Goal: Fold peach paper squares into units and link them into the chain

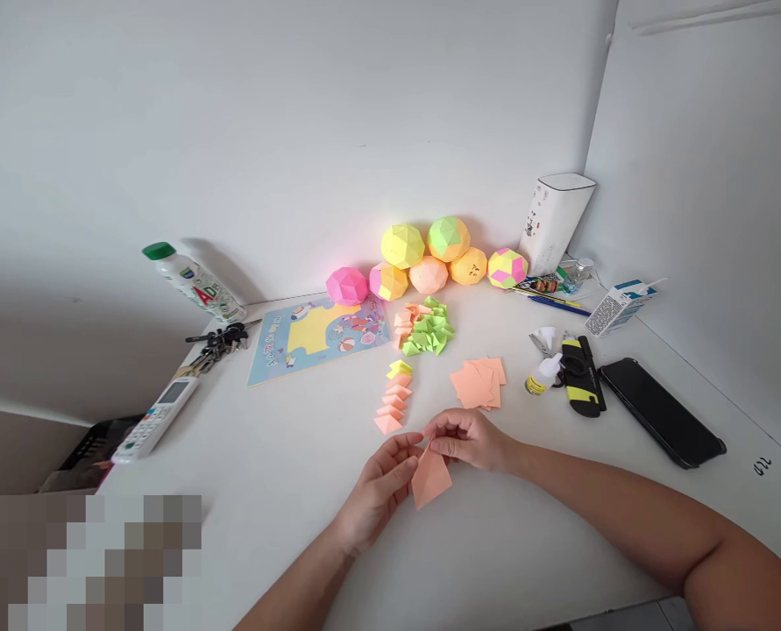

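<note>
Between my hands is a peach paper square, held near the front middle of the table with one corner pointing down. My left hand pinches its left edge between thumb and fingers. At the top corner, my right hand grips the paper with thumb and fingertips. Just beyond lies a column of folded paper pieces, peach with yellow at the far end. A loose stack of peach paper squares rests past my right hand. Farther back is a heap of green and peach folded pieces.
Several faceted paper balls stand against the wall. At left are a bottle, keys, a remote and a printed board. At right lie a glue bottle, a cutter, a phone and a carton.
</note>
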Available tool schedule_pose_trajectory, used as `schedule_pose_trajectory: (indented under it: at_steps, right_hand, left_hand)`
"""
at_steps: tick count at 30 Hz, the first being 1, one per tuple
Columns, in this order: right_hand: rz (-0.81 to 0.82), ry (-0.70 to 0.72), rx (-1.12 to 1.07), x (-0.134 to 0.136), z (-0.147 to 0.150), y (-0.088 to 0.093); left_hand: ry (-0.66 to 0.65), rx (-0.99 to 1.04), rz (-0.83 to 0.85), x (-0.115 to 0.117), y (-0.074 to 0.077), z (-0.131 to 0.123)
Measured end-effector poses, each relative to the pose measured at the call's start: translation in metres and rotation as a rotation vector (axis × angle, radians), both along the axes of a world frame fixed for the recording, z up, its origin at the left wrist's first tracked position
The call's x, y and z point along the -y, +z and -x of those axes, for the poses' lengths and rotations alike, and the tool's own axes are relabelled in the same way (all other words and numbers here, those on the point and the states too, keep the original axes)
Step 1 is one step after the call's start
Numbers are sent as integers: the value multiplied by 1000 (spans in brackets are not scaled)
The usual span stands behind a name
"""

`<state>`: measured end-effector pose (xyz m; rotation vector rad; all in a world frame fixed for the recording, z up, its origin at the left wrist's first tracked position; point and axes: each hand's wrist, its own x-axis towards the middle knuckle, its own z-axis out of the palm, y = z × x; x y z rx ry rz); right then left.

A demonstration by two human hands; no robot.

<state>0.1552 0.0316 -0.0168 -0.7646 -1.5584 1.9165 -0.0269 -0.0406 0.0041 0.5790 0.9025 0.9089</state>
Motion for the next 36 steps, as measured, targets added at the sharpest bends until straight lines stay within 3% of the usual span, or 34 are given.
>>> schedule_pose_trajectory:
  at_steps: [6,14,20,25,32,36]
  right_hand:
    - [-21,35,22,-1,-2,-1]
    - [-4,43,45,-2,-4,2]
    - [-28,52,4,-3,-4,-1]
    - [-8,26,10,-3,-3,1]
    - [-9,54,40,-2,-4,3]
    - [7,67,20,-3,-3,2]
  left_hand:
    - [77,0,-117,1,-4,-2]
    - [70,-275,-385,4,-11,3]
    - [118,-303,-475,3,-14,4]
    - [130,-312,-471,4,-12,3]
    - [-4,-217,-374,5,-9,-2]
    - [69,-258,-362,6,-12,-3]
